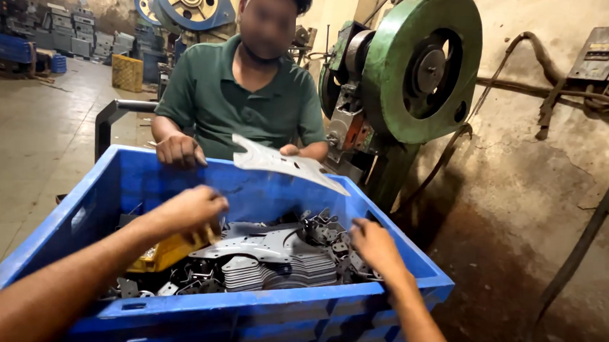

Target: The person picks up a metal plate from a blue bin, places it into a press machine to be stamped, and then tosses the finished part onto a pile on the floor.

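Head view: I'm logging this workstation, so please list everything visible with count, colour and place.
crate: one, blue, foreground.
stamped metal parts: many, grey, inside crate.
yellow container: one, in crate, under left hand.
flat metal plate: one, grey, held over crate's far rim by the co-worker.
co-worker: one, green shirt, behind crate.
press machine: one, green flywheel, right of co-worker.
yellow bin: one, far left background.
left hand: on yellow container.
right hand: among parts at right.
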